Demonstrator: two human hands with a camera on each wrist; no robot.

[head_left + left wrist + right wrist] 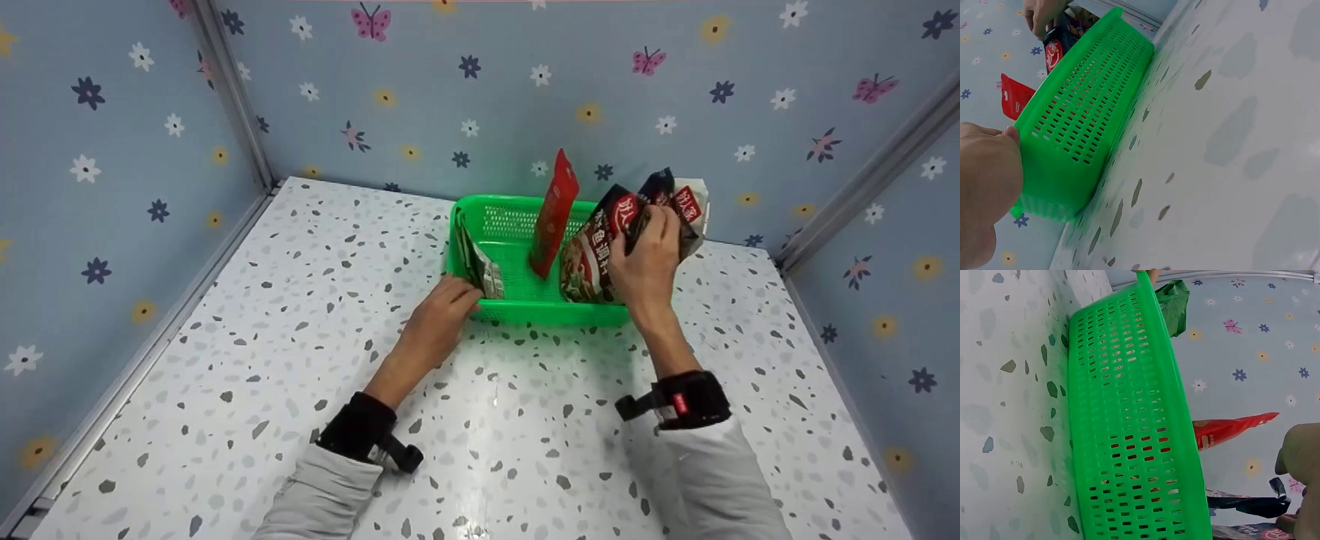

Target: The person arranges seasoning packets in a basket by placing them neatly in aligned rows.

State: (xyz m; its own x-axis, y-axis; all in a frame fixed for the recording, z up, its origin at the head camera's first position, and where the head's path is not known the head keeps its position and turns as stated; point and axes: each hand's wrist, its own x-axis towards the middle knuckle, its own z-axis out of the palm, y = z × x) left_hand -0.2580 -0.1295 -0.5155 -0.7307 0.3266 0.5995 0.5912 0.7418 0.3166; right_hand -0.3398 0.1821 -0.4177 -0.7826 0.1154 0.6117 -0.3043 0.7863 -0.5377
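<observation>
A green plastic basket (555,313) stands on the speckled table near the back wall. My left hand (437,319) grips its rim at the near left corner, the thumb showing against the rim in the left wrist view. At the basket's right end, my right hand (651,262) pinches the top of a dark seasoning packet (592,262) with white lettering and a red label. Close behind that hand is a packet with a white edge (697,206) and a red label. A red packet (555,217) stands upright mid-basket. Against the left end leans a green packet (1172,306).
The white speckled tabletop (315,300) runs out to both sides of the basket. Blue flowered panels (480,97) rise at the back, left and right, with metal rails (240,97) at the corners. Straps with small cameras (694,401) sit on both wrists.
</observation>
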